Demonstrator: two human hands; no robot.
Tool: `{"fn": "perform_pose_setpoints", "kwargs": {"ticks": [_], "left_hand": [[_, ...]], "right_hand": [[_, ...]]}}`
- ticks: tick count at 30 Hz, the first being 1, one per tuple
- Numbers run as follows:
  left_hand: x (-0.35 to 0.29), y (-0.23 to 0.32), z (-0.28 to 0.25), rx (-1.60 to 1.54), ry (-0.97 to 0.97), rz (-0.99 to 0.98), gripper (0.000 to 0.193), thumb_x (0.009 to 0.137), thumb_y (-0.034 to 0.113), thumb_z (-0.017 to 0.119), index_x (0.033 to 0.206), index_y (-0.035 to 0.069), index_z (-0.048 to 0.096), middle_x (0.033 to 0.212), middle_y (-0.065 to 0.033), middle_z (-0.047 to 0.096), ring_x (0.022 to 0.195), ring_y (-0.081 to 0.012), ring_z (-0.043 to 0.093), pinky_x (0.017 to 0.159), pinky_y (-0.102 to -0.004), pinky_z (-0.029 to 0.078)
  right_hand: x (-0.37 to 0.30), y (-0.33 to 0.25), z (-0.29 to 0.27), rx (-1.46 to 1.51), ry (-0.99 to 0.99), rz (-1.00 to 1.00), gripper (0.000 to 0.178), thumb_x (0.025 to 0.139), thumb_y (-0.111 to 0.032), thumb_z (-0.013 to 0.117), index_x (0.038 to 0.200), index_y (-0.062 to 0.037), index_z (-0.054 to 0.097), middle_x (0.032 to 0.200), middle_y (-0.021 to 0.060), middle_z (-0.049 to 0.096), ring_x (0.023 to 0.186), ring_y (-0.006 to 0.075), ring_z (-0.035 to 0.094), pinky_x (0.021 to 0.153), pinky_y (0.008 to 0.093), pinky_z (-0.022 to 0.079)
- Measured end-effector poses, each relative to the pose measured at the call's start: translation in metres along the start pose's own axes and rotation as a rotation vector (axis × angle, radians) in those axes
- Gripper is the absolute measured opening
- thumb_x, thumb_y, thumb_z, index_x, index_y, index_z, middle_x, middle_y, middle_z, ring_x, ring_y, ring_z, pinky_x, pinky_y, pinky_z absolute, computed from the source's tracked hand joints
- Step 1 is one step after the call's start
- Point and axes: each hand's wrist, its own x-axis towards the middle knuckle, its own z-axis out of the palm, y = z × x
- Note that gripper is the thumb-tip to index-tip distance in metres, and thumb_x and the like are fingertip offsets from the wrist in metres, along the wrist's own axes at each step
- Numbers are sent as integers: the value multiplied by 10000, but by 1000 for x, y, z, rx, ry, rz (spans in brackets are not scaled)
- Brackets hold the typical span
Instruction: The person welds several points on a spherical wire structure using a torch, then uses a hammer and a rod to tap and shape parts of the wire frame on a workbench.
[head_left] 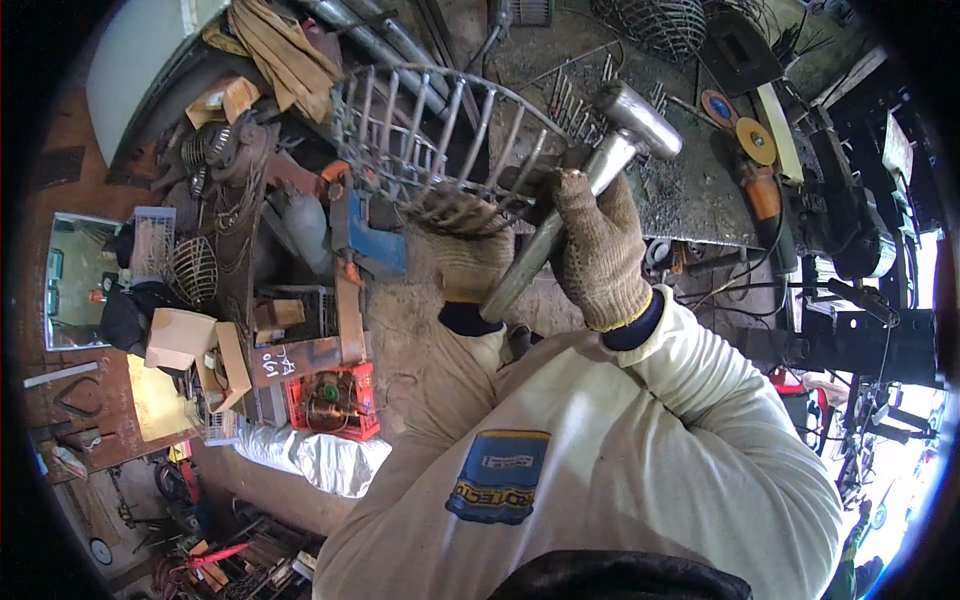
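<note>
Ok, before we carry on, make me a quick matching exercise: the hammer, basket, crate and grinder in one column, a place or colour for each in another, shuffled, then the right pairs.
Things
1. hammer
2. basket
3. crate
4. grinder

Places and colours
A. red, at the picture's lower left
B. orange body with a yellow disc
C. gripped in the right hand
D. bare metal bars, at the left hand

Right pairs: 1-C, 2-D, 3-A, 4-B
</note>
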Motion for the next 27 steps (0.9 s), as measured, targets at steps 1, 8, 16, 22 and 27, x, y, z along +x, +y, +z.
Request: {"fn": "perform_pose_setpoints", "kwargs": {"ticks": [1,8,16,22,27], "left_hand": [[-6,-13,1,4,193,31,411,1052,476,466,1055,136,695,893,-27,688,730,-134,582,673,-325,499],[-15,-38,-24,-190,159,-202,608,1038,567,410,1294,54,613,1208,-175,662,1001,-362,661,915,-536,548],[-8,-56,33,75,616,-194,576,1001,618,458,1052,76,644,987,-119,675,883,-241,657,759,-439,598],[-12,-56,33,317,777,-271,535,1029,565,453,1052,71,656,952,-97,691,837,-216,668,733,-370,605],[-20,-49,41,483,631,-185,397,1073,310,444,1311,39,610,1311,-128,644,1161,-277,631,1023,-437,521]], "right_hand": [[3,0,-3,3,2,-13,326,1017,-226,626,1242,-9,534,1006,86,652,917,183,661,849,345,556],[8,-17,-17,283,60,42,244,1002,-134,605,1188,-24,492,955,119,634,875,276,692,796,422,600],[-2,-25,-38,190,50,122,243,982,-112,622,1176,-15,513,996,137,664,922,252,684,825,376,574],[-16,-27,-45,101,28,106,225,934,-60,707,1101,-46,556,954,38,660,862,113,640,764,274,540],[-20,-19,-40,106,56,144,178,929,-63,714,1034,-51,572,926,31,656,818,104,620,735,272,527]]}}
